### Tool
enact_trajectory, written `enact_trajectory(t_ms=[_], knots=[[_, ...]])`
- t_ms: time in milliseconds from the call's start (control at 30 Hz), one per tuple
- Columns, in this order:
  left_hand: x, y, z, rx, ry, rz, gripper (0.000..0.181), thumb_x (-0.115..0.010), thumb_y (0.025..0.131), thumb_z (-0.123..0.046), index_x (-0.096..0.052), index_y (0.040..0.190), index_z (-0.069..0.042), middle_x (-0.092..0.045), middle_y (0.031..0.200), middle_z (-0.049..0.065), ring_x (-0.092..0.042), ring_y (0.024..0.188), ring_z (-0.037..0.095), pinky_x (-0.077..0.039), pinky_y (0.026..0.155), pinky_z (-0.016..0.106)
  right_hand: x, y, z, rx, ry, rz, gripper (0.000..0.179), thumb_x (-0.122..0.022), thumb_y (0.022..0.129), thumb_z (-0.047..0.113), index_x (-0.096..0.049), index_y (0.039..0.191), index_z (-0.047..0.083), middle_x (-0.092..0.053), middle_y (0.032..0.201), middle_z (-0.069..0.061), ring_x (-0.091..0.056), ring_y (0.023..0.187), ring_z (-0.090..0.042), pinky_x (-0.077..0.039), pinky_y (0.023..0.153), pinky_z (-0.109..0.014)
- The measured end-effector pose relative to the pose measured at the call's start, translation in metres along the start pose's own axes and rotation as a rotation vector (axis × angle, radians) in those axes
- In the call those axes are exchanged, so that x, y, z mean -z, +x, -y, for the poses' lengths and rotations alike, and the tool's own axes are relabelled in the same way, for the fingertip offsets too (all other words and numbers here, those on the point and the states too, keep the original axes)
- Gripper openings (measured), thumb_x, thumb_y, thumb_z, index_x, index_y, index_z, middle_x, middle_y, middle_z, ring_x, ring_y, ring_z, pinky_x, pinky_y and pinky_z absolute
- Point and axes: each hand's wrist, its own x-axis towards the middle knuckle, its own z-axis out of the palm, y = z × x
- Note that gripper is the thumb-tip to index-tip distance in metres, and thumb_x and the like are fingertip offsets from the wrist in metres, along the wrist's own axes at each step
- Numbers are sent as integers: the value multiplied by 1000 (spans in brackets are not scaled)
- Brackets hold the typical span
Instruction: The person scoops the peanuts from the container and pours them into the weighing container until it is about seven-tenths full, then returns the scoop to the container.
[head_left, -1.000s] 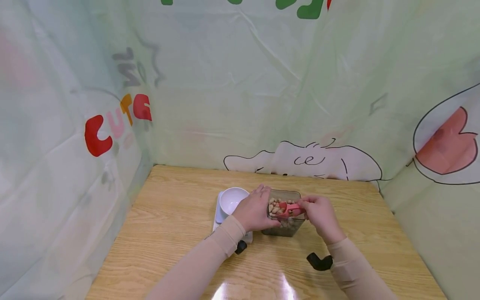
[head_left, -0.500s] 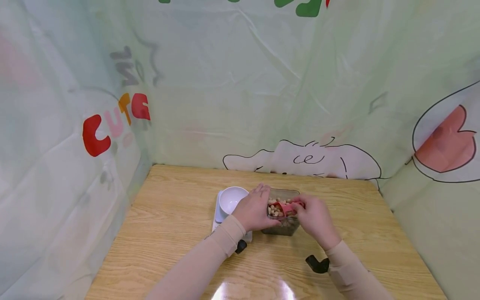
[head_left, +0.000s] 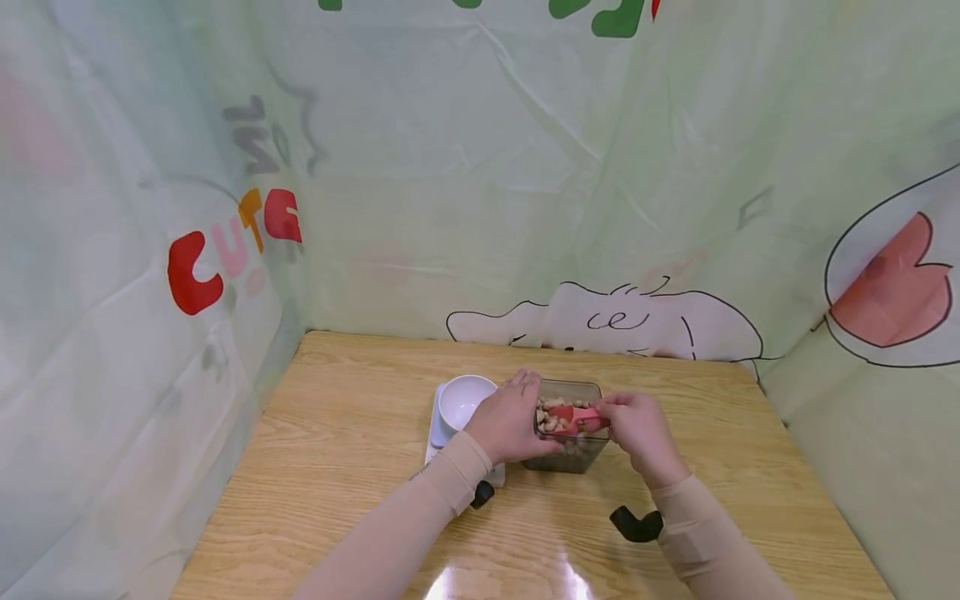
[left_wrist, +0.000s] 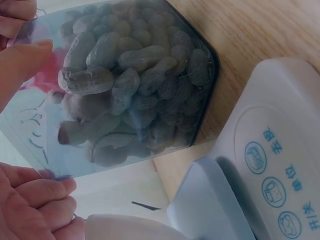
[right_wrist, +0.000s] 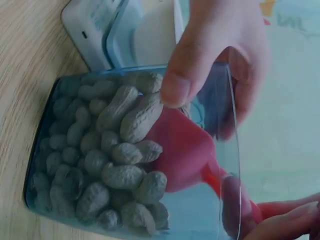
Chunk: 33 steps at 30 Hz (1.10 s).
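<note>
In the head view my left hand [head_left: 510, 421] grips the left side of a clear grey plastic container [head_left: 555, 462], its thumb along the near wall. Unshelled peanuts [right_wrist: 125, 170] fill the lower part of that container. My right hand [head_left: 645, 433] pinches the handle of a red scoop [right_wrist: 185, 150] at the container's right rim. The scoop's bowl lies inside, tilted against the peanuts. How many peanuts it carries I cannot tell. Left of the container a white bowl [head_left: 463, 400] stands on a white kitchen scale [left_wrist: 280, 125], partly hidden by my left hand and forearm.
All of this stands on a wooden table [head_left: 360, 433]. Printed fabric [head_left: 420, 208] hangs along the table's back and sides. Black curved pieces [head_left: 636, 525] show beside both wrists.
My right hand went left with the scoop, further into the peanuts, then drew back right toward the rim. Some peanuts have shifted. My left hand has stayed on the container.
</note>
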Motion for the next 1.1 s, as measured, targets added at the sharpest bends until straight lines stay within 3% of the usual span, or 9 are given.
enact_trajectory(t_ms=[167,300,400,533,767,833,1033,1100], knots=[[-1,0,0,-8,5,-3,118,-79,82,-77,-38,165,-4,-47,170,11,-36,164,27,-39,131,39,-6,-8,-2,218,-271,-42,23,-61,107,12,-79,114,0,-80,88,-12,-56,65,-15,-41,52,-28],[-2,0,0,-7,3,2,118,-78,82,-79,-39,165,-5,-47,170,10,-36,164,26,-39,131,38,-9,-13,-6,356,-359,-86,17,-64,105,6,-81,109,4,-79,90,-11,-58,66,-16,-45,53,-27],[0,1,-1,-6,-2,-1,117,-80,82,-76,-39,164,-4,-48,169,11,-37,163,27,-42,129,39,-10,-16,-6,320,-338,-104,17,-64,106,8,-80,110,3,-79,90,-12,-55,64,-17,-42,52,-28],[3,2,-1,2,-18,4,116,-83,81,-72,-38,164,-4,-47,169,13,-38,163,28,-44,127,40,-7,-14,-4,180,-264,-95,24,-61,109,16,-78,116,0,-80,92,-14,-57,68,-20,-40,53,-30],[4,3,0,17,-29,24,117,-83,80,-73,-37,165,-6,-45,171,11,-35,164,27,-42,128,40,1,-6,-1,-2,44,5,32,-57,109,15,-72,121,-10,-80,77,-3,-56,67,-10,-38,56,-26],[4,2,0,15,-28,24,117,-83,81,-73,-37,165,-5,-46,171,11,-35,164,27,-42,129,40,1,-6,-1,13,29,15,30,-57,109,14,-72,120,-11,-80,78,-4,-56,66,-9,-37,55,-25],[3,1,1,12,-25,27,116,-83,82,-72,-37,165,-6,-47,170,11,-35,164,26,-41,129,39,-3,-10,-4,140,-197,-16,25,-61,109,15,-78,119,-1,-80,93,-12,-54,70,-17,-36,55,-30],[4,1,1,13,-31,28,116,-83,82,-71,-37,165,-5,-46,170,12,-35,164,26,-41,129,39,-4,-11,-4,142,-187,-30,25,-61,109,15,-78,118,-2,-79,91,-12,-52,68,-18,-37,55,-30]])
